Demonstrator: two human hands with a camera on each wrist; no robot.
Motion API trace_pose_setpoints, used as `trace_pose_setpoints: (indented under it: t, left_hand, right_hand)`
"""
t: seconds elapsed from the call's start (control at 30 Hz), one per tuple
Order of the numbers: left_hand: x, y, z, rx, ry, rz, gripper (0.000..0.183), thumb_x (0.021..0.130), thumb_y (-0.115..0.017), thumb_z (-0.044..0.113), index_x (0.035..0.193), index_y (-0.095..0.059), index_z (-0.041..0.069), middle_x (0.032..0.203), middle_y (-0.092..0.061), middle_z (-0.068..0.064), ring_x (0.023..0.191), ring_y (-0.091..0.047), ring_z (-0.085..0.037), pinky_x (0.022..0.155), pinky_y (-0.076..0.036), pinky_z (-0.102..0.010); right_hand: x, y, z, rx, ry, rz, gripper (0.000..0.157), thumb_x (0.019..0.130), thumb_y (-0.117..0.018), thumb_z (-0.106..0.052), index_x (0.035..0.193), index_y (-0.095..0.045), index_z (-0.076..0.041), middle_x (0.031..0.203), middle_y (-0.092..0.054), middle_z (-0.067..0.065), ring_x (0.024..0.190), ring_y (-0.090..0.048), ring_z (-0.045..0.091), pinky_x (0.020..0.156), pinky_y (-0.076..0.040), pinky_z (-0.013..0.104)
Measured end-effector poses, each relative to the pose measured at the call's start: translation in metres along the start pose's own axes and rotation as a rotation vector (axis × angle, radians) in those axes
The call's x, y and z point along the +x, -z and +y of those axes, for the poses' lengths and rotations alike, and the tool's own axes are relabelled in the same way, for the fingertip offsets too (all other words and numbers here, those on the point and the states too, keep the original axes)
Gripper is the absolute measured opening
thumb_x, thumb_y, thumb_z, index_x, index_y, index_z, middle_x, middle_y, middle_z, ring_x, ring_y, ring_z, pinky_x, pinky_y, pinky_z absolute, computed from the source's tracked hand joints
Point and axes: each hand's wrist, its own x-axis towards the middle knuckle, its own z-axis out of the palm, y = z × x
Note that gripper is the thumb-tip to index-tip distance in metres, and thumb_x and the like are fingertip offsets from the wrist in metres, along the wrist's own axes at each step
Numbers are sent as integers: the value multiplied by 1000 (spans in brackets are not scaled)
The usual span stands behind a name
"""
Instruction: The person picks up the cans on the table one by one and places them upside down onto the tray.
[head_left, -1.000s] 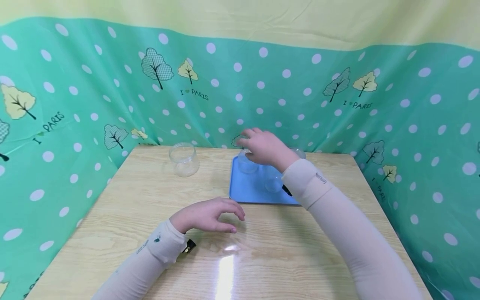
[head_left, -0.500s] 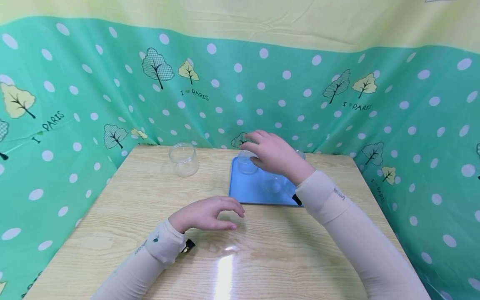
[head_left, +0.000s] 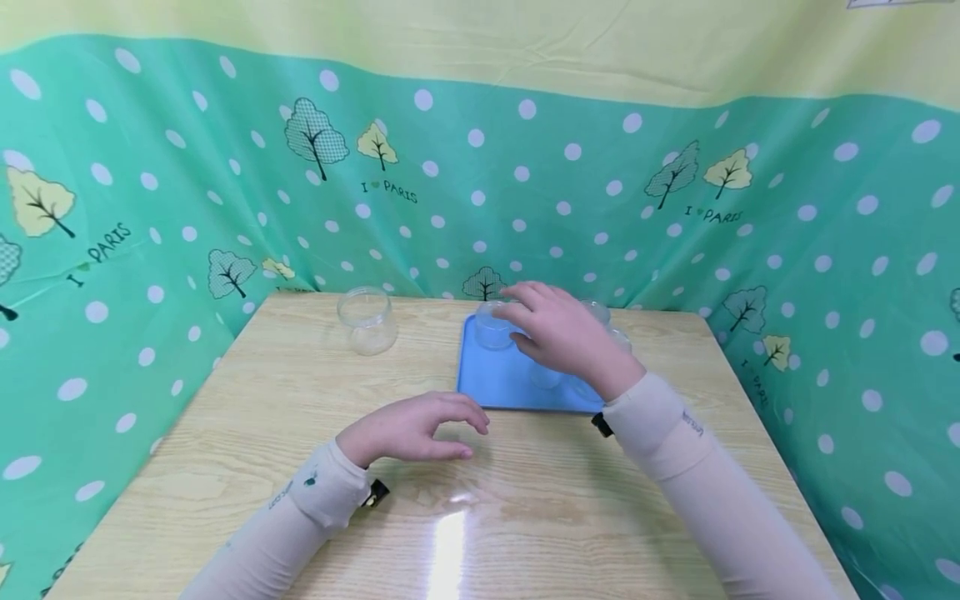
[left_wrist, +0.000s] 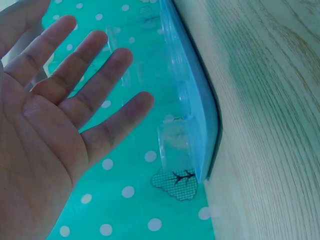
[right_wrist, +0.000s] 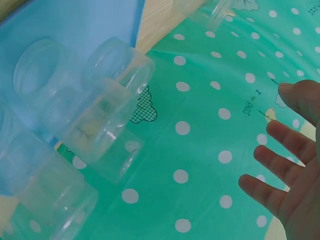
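Above the blue tray [head_left: 483, 379] my right hand [head_left: 566, 342] hovers with loosely bent fingers, holding nothing. Several clear plastic jars stand on that tray; one clear jar [head_left: 492, 329] is just left of my right fingertips, and others are partly covered by the hand. The right wrist view shows the palm [right_wrist: 305, 195] apart from the clustered jars [right_wrist: 122, 65]. My left hand [head_left: 412, 427] is held over the table in front of the tray, fingers spread and relaxed. In the left wrist view its palm [left_wrist: 40, 145] is bare, and a clear jar [left_wrist: 176, 145] shows near the tray's corner.
Apart from the tray, another clear jar [head_left: 367, 321] stands upright at the back left of the wooden table [head_left: 300, 400]. A green dotted curtain [head_left: 420, 225] hangs around the back and sides of the table.
My right hand has moved to the right and a little towards me, away from the jar at the tray's back left. My left hand has stayed almost still.
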Motion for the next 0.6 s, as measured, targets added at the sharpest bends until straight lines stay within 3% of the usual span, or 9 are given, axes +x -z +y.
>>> trace_pose_setpoints:
  t: [0.3,0.6]
  left_hand:
    - [0,-1,0,8,-34,17,26,97,-72,24,123,-68,21,132,-65,4,128,-57,-10,110,-48,-33]
    - [0,0,0,9,-13,8,26,97,-72,23,123,-68,21,132,-65,4,127,-57,-10,110,-48,-33]
  right_hand:
    - [-18,-9,-4,33,23,48,44,91,-77,-13,133,-65,-18,141,-60,9,131,-55,30,106,-51,49]
    - [-32,-16,-5,67,8,91,43,93,-74,-14,135,-65,-16,145,-58,12,132,-55,32,107,-49,50]
